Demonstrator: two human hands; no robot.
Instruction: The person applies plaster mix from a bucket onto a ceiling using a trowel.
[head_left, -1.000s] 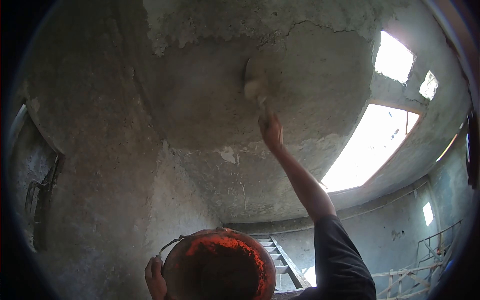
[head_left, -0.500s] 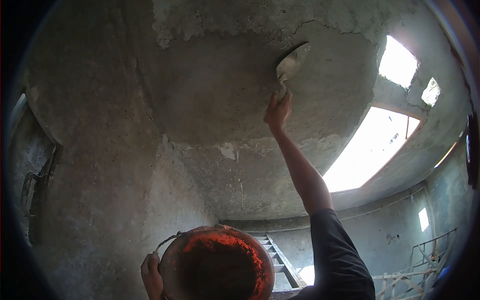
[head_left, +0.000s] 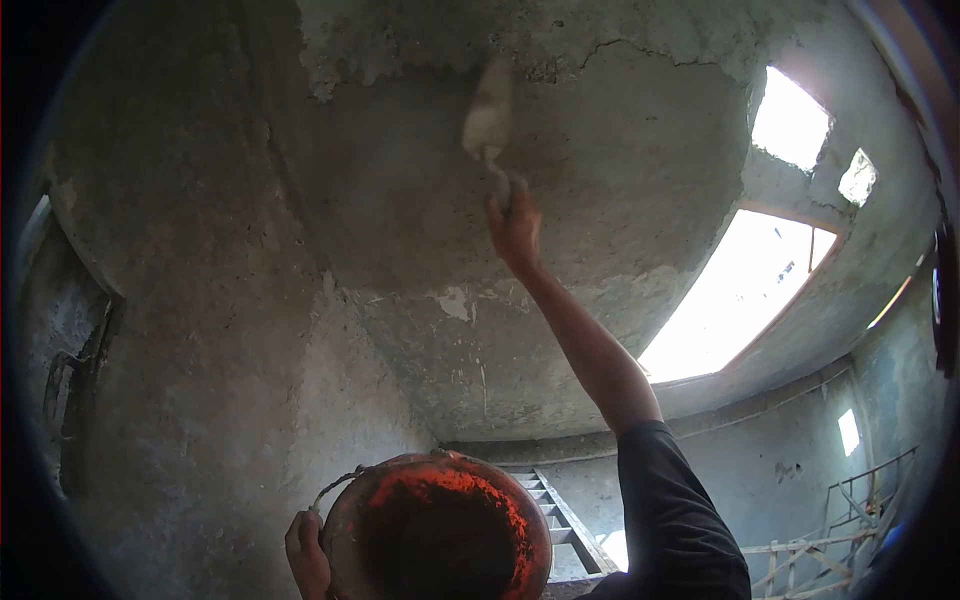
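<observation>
My right hand (head_left: 517,228) is raised at the upper middle, its fingers wrapped round the handle of a trowel (head_left: 489,115). The blade points up over the darker plaster patch (head_left: 620,150) and is slightly blurred; whether it touches the surface I cannot tell. At the bottom left, my left hand (head_left: 308,550) grips the wire handle of a bucket (head_left: 528,545), close to its rim. Orange-red shows on the bucket's inner wall, while its inside is dark and the contents are hard to make out.
A metal ladder (head_left: 565,525) stands behind the bucket. Bright openings (head_left: 745,295) pierce the surface at the right. Metal scaffolding (head_left: 825,555) is at the lower right, and a recess (head_left: 75,350) lies at the far left.
My right hand and the trowel have moved left across the patch, and the blade now points more straight up. My left hand and the bucket have hardly moved.
</observation>
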